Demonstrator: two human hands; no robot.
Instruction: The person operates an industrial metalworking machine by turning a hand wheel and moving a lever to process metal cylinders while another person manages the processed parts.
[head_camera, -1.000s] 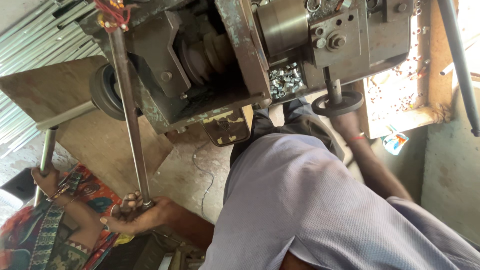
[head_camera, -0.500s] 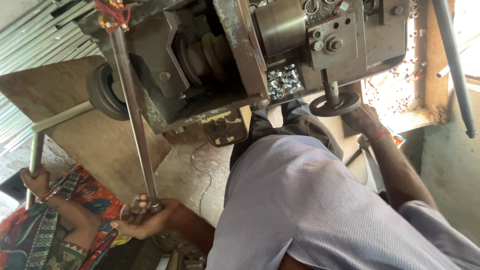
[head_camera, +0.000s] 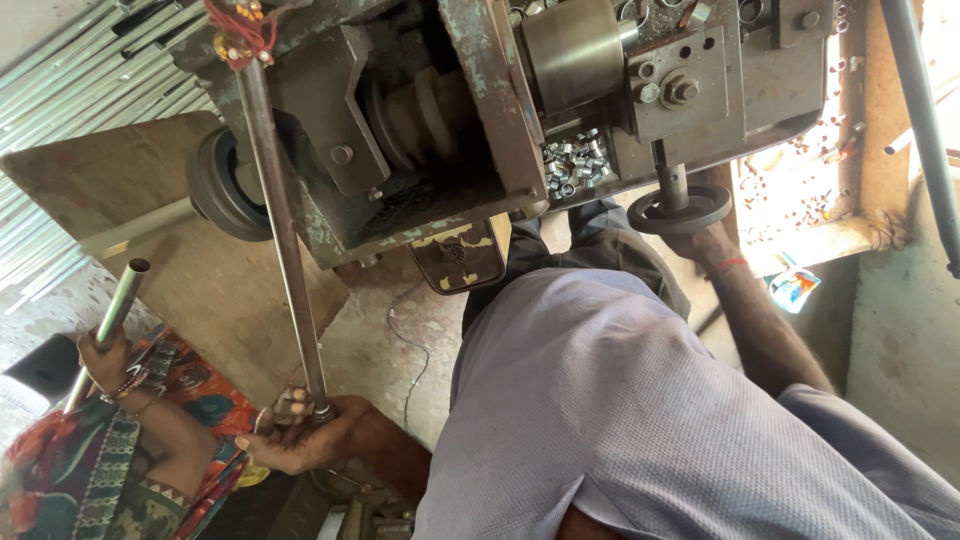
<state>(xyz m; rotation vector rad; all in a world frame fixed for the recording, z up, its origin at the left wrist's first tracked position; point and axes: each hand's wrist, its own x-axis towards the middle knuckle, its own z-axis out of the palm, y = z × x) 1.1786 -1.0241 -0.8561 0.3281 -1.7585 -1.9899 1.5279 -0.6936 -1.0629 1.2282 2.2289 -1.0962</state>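
Note:
My left hand (head_camera: 300, 438) is closed around the lower end of a long steel rod (head_camera: 283, 235). The rod runs up to the top of a worn grey-green machine (head_camera: 440, 130), where red thread is tied around it. My right hand (head_camera: 705, 243) reaches under the machine and grips the round black handwheel (head_camera: 682, 208) on its short shaft. Several small shiny metal rings (head_camera: 572, 162) lie in an opening of the machine between the two hands. My light lavender shirt (head_camera: 620, 400) fills the lower middle of the view.
At the lower left a co-worker in colourful patterned cloth (head_camera: 110, 460) holds a metal tube (head_camera: 112, 318) upright in one hand. A brown board (head_camera: 150, 230) leans behind it, with corrugated sheet metal (head_camera: 60, 90) beyond. A cracked concrete floor (head_camera: 390, 340) and a thin wire lie below the machine.
My left hand stays on the rod and my right hand stays at the handwheel. The co-worker's tube has shifted a little to the right and tilted.

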